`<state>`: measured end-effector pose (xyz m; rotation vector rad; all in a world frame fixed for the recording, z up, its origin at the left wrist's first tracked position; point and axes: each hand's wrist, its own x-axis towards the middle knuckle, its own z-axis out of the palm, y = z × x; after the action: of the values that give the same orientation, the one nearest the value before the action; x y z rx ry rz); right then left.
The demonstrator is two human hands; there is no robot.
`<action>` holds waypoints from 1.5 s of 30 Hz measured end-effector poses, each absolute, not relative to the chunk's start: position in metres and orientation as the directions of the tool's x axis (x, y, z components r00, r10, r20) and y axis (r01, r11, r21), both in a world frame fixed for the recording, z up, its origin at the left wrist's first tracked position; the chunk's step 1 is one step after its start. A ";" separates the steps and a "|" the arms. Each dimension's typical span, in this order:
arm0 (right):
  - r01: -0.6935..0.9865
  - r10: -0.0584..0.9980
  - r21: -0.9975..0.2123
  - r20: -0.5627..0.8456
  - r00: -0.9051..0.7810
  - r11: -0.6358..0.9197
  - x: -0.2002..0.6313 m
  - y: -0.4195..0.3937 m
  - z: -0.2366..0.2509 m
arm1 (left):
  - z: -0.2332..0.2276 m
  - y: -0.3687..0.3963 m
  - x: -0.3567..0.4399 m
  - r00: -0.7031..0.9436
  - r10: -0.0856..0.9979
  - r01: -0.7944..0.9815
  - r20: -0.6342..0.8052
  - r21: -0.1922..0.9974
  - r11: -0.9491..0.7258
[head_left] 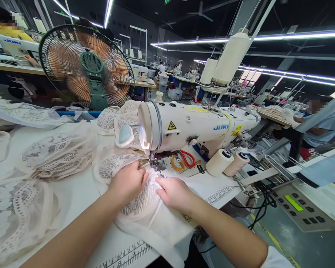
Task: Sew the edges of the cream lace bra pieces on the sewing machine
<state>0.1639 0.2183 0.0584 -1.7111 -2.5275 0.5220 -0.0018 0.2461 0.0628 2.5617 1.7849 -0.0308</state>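
Observation:
A cream lace piece point(145, 208) lies on the white table point(80, 201) under the needle of a white sewing machine point(195, 126). My left hand point(128, 181) presses the lace flat just left of the presser foot point(154, 163), fingers curled onto the fabric. Right beside it, my right hand point(174, 191) rests on the same lace, its fingertips pinching the edge close to the foot. The needle itself is mostly hidden behind the machine head.
Stacks of lace pieces point(56, 156) cover the table's left. Behind them stands a fan point(86, 67). Two thread spools point(226, 162) and red and orange scissors point(184, 160) lie by the machine. At the right is a control panel point(298, 208). A seated person point(321, 123) works at far right.

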 end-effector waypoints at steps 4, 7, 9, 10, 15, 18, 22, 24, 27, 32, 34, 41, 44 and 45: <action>0.907 0.908 -0.220 -0.141 -0.394 0.359 0.169 0.212 0.061 | 0.076 0.225 0.001 0.434 0.900 0.894 -0.034 -0.105 -0.435; 0.883 0.877 -0.154 -0.129 -0.463 0.443 0.179 0.202 0.060 | 0.086 0.209 0.004 0.424 0.890 0.885 -0.166 -0.134 -0.447; 0.862 0.853 -0.137 -0.135 -0.504 0.487 0.185 0.197 0.058 | 0.090 0.204 0.005 0.375 0.889 0.900 -0.264 -0.128 -0.417; 0.857 0.847 -0.135 -0.135 -0.513 0.498 0.187 0.196 0.058 | 0.092 0.204 0.005 0.352 0.888 0.908 -0.296 -0.121 -0.400; 0.857 0.846 -0.154 -0.152 -0.512 0.491 0.189 0.200 0.057 | 0.093 0.211 0.003 0.268 0.896 0.941 -0.353 -0.101 -0.322; 0.863 0.849 -0.166 -0.166 -0.501 0.477 0.186 0.207 0.056 | 0.092 0.218 -0.001 0.221 0.907 0.952 -0.359 -0.121 -0.280; 0.870 0.858 -0.168 -0.160 -0.488 0.464 0.182 0.214 0.057 | 0.091 0.227 -0.005 0.163 0.921 0.962 -0.353 -0.149 -0.227; 0.875 0.862 -0.167 -0.166 -0.478 0.454 0.179 0.218 0.059 | 0.091 0.231 -0.007 0.138 0.927 0.967 -0.348 -0.156 -0.202; 0.890 0.863 -0.170 -0.224 -0.454 0.424 0.176 0.223 0.063 | 0.091 0.235 -0.010 0.109 0.936 0.974 -0.334 -0.154 -0.168; 0.906 0.870 -0.161 -0.256 -0.422 0.392 0.169 0.230 0.069 | 0.087 0.245 -0.017 0.104 0.939 0.991 -0.327 -0.046 -0.125; 0.913 0.870 -0.143 -0.277 -0.409 0.383 0.165 0.232 0.072 | 0.083 0.251 -0.020 0.135 0.945 0.989 -0.298 -0.012 -0.145; 0.939 0.860 -0.080 -0.381 -0.340 0.336 0.156 0.232 0.083 | 0.072 0.268 -0.032 0.196 0.953 0.979 -0.231 0.104 -0.177; 0.938 0.855 -0.081 -0.392 -0.340 0.336 0.157 0.231 0.082 | 0.067 0.272 -0.038 0.197 0.960 0.972 -0.197 0.164 -0.166; 0.938 0.853 -0.085 -0.393 -0.343 0.337 0.158 0.231 0.081 | 0.066 0.273 -0.039 0.203 0.961 0.969 -0.188 0.179 -0.169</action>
<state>0.1583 0.2305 0.0813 -1.9220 -2.7856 0.5180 -0.0391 0.2735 0.0658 2.2211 1.8341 -0.0452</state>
